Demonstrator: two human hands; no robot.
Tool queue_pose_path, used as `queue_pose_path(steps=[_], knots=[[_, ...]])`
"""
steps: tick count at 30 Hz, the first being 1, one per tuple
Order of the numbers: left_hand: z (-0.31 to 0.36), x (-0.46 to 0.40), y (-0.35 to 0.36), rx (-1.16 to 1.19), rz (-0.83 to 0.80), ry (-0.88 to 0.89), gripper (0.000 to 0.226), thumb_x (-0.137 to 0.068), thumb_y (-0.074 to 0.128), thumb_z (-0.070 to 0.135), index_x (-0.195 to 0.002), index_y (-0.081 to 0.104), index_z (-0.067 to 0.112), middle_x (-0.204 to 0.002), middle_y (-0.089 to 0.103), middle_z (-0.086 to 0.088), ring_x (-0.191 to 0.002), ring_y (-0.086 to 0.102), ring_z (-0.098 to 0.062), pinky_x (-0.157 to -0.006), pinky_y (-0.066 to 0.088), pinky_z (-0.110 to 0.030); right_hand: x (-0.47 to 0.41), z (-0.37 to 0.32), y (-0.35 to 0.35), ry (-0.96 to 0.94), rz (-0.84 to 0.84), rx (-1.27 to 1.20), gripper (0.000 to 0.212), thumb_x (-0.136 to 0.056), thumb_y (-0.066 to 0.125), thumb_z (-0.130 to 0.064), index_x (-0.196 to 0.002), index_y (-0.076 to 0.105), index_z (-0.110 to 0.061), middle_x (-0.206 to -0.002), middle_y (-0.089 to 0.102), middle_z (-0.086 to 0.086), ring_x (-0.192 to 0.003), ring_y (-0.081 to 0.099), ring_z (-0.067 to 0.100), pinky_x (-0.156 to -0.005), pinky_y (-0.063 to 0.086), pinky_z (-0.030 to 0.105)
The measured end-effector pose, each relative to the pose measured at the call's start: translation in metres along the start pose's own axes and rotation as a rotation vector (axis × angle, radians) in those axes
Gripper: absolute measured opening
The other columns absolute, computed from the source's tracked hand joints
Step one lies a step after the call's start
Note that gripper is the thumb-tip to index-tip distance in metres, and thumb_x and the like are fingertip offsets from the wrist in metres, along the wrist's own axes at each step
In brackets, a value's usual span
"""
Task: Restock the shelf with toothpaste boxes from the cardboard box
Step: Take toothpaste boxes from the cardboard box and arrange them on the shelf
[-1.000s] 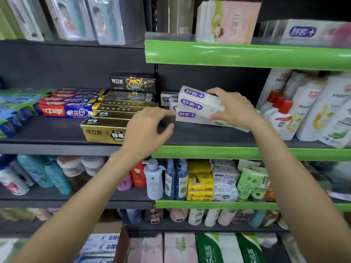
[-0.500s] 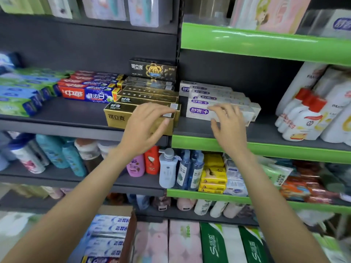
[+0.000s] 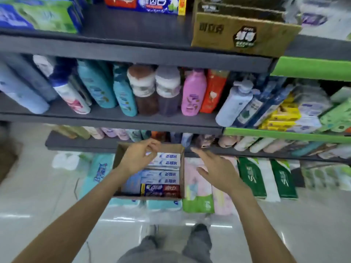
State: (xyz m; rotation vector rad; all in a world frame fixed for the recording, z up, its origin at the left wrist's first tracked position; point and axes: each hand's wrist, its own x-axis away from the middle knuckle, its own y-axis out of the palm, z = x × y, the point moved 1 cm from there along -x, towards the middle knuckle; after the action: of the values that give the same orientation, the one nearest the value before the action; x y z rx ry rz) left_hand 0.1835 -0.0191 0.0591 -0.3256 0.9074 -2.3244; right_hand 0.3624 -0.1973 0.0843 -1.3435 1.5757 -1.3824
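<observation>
While both empty hands [image 3: 139, 156] [image 3: 216, 171] hover loose-fingered, the left hides some toothpaste boxes [image 3: 163, 175] in the cardboard box [image 3: 182, 168]

gold carton [image 3: 245, 33] cropped above, bottles [image 3: 144, 90] blurred

Below us an open brown cardboard box [image 3: 181, 168] sits on the floor before the lowest shelf, with flat white and blue toothpaste boxes [image 3: 165, 168] lying in it in rows. Our left hand [image 3: 137, 157] is over the box's left part; our right hand [image 3: 214, 168] is just right of its right wall. A gold rectangular toothpaste carton [image 3: 245, 34] lies on the grey upper shelf board [image 3: 133, 54], above upright plastic bottles [image 3: 192, 92] one shelf down.
</observation>
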Motion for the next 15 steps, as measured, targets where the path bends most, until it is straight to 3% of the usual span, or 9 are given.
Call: queue_pose_path(steps=[1, 3, 5, 8, 11, 15], knots=[[-0.026, 0.009, -0.003, 0.115, -0.039, -0.107, 0.014, -0.086, 0.054, 0.012, -0.095, 0.064, 0.012, -0.078, 0.059, 0.022, -0.07, 0.052, -0.002, -0.069, 0.039, -0.014, -0.006, -0.015, 0.017, 0.003, -0.073, -0.031, 0.058, -0.094, 0.05, -0.031, -0.146, 0.025, -0.032, -0.133, 0.051, 0.0, -0.109, 0.057, 0.027, -0.078, 0.047, 0.036], [-0.081, 0.024, -0.01, 0.245, -0.035, -0.332, 0.015, -0.088, 0.057, 0.002, -0.089, 0.063, 0.016, -0.079, 0.062, 0.009, -0.069, 0.056, -0.001, -0.077, 0.044, -0.024, -0.021, -0.045, 0.051, 0.021, -0.123, -0.12, 0.056, -0.094, 0.05, -0.028, -0.145, 0.028, -0.031, -0.134, 0.051, 0.001, -0.113, 0.056, 0.027, -0.082, 0.046, 0.036], [-0.129, 0.038, -0.015, 0.183, 0.018, -0.462, 0.01, -0.085, 0.063, 0.016, -0.093, 0.068, 0.015, -0.088, 0.068, -0.004, -0.08, 0.064, -0.01, -0.083, 0.048, -0.033, -0.04, -0.068, 0.084, 0.041, -0.162, -0.186, 0.05, -0.093, 0.051, -0.025, -0.141, 0.037, -0.029, -0.13, 0.054, 0.001, -0.112, 0.055, 0.027, -0.082, 0.046, 0.036], [-0.178, 0.053, -0.019, -0.001, 0.046, -0.523, 0.029, -0.082, 0.062, 0.018, -0.108, 0.065, 0.007, -0.107, 0.066, -0.013, -0.094, 0.064, -0.029, -0.082, 0.048, -0.034, -0.068, -0.089, 0.138, 0.093, -0.223, -0.231, 0.045, -0.089, 0.056, -0.022, -0.134, 0.046, -0.026, -0.131, 0.055, 0.0, -0.118, 0.052, 0.024, -0.092, 0.045, 0.037], [-0.217, 0.055, -0.016, -0.081, 0.069, -0.565, 0.042, -0.083, 0.066, 0.019, -0.123, 0.055, 0.011, -0.117, 0.059, -0.01, -0.094, 0.062, -0.027, -0.083, 0.048, -0.035, -0.099, -0.091, 0.182, 0.134, -0.241, -0.174, 0.047, -0.088, 0.057, -0.019, -0.133, 0.047, -0.021, -0.137, 0.049, 0.002, -0.124, 0.046, 0.024, -0.102, 0.039, 0.034], [-0.249, 0.05, 0.003, -0.019, 0.025, -0.591, 0.051, -0.084, 0.068, 0.026, -0.131, 0.051, 0.017, -0.117, 0.06, -0.006, -0.09, 0.064, -0.023, -0.082, 0.049, -0.033, -0.139, -0.082, 0.224, 0.183, -0.31, -0.024, 0.059, -0.09, 0.058, -0.018, -0.143, 0.034, -0.018, -0.152, 0.022, 0.008, -0.138, 0.022, 0.028, -0.11, 0.027, 0.038]])
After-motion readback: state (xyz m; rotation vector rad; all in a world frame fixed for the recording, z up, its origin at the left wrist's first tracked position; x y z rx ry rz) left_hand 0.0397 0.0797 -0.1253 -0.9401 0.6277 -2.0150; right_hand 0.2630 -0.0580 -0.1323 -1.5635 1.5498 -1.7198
